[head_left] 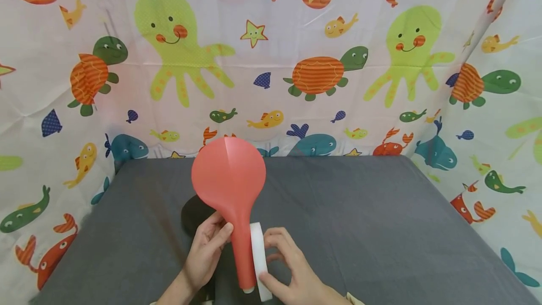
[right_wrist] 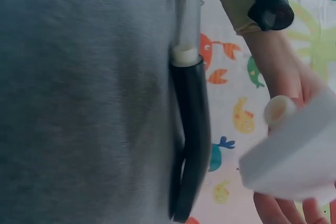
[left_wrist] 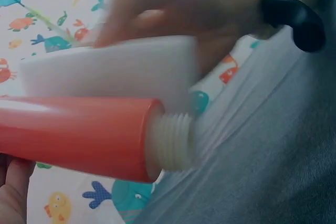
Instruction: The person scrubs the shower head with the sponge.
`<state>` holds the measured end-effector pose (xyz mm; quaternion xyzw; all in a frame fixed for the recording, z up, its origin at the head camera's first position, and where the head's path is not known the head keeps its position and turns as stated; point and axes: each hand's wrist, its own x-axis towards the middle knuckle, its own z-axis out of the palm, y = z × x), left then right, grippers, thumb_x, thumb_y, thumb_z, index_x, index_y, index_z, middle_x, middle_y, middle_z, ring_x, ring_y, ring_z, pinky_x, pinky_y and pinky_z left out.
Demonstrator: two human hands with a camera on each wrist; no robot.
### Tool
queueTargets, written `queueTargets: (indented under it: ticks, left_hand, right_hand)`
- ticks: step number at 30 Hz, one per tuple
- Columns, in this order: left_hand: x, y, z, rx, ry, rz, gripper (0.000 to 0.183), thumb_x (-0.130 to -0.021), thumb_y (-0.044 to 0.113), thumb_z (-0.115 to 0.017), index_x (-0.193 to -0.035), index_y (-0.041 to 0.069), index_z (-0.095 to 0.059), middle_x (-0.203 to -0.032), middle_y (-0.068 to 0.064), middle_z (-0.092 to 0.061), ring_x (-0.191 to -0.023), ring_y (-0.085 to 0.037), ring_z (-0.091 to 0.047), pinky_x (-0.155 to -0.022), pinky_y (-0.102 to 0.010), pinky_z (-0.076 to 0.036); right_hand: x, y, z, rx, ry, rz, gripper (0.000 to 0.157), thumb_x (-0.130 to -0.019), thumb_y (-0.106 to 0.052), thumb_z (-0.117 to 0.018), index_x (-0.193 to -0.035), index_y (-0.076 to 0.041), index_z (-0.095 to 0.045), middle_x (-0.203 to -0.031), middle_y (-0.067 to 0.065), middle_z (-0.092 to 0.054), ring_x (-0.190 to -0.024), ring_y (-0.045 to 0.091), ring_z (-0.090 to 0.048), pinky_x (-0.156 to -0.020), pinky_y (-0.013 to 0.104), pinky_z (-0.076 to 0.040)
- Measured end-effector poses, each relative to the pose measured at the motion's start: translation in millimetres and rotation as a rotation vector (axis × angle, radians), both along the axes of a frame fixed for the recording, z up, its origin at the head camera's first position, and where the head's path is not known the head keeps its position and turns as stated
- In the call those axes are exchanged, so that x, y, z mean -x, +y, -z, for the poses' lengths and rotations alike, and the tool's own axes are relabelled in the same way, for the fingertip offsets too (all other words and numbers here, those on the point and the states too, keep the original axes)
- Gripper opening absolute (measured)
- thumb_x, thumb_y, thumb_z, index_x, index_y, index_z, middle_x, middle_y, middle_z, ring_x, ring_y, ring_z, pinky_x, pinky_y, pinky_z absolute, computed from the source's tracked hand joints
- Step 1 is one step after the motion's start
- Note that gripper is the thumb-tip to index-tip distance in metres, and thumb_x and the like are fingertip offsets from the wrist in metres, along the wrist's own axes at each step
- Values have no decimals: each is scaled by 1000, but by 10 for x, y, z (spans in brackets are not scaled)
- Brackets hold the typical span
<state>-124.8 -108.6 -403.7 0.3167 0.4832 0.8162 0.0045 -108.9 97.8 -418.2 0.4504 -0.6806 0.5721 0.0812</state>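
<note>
My left hand grips a red paddle-like thing by its neck, its round head up. The handle tapers down to a pale screw-threaded end, which points out uncovered in the left wrist view. In my right hand is a white block, with the thumb on its lower part and the fingers near its upper edge. From the head view the block is a narrow upright strip alongside the red handle. The left wrist view shows its broad side behind the handle, blurred.
Behind the red handle, a black thing with a rounded head lies on the grey cloth-covered table. Its black handle ends in a pale collar with a clear length beyond. A sea-animal printed curtain encloses the back and sides.
</note>
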Motion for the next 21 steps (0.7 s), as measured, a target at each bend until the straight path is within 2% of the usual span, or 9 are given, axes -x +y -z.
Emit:
queueTargets:
  ticks: [3, 6, 13, 16, 18, 21]
  left_hand:
    - [12, -10, -3, -1, 0, 3, 35, -97, -8, -32, -129, -4, -45, -111, -7, -58, -97, -14, -57, -84, -30, -49]
    - [6, 19, 21, -1, -2, 19, 35, -96, -9, -32, -128, -4, -46, -112, -8, -59, -98, -16, -57, -84, -31, -50]
    - [-34, 105, 71, 21, 46, 80, 36, -95, -11, -33, -130, -8, -43, -117, -11, -57, -103, -17, -55, -85, -33, -49]
    - [-37, 112, 71, 16, 45, 84, 36, -95, -11, -34, -129, -7, -44, -116, -10, -58, -102, -17, -55, -85, -33, -49]
    - [-32, 103, 63, 11, 34, 79, 36, -95, -11, -34, -129, -6, -46, -115, -9, -59, -101, -16, -56, -84, -32, -49]
    - [-9, 53, 33, -34, 24, 71, 36, -95, -11, -32, -127, -4, -48, -113, -8, -59, -100, -15, -57, -83, -31, -50]
  right_hand:
    - [-27, 52, 51, -51, -20, -24, 41, -83, 2, -63, -118, -6, -44, -117, 14, -38, -105, 18, -45, -70, 31, -54]
    - [-2, 56, 22, -22, -15, -7, 41, -83, 5, -62, -118, -3, -43, -117, 16, -37, -104, 20, -46, -70, 32, -55]
    - [167, 2, -246, 184, 26, 164, 44, -82, 15, -57, -120, 4, -38, -120, 19, -36, -105, 26, -50, -73, 36, -53]
    - [226, 0, -319, 218, 29, 205, 45, -82, 16, -55, -121, 4, -36, -121, 18, -37, -107, 27, -49, -76, 36, -52]
    - [238, -6, -311, 207, 37, 190, 45, -81, 16, -56, -120, 4, -38, -121, 18, -37, -107, 26, -49, -75, 35, -52]
    - [197, -26, -210, 119, 82, 130, 43, -80, 12, -60, -118, 2, -42, -118, 19, -39, -106, 24, -47, -72, 34, -53]
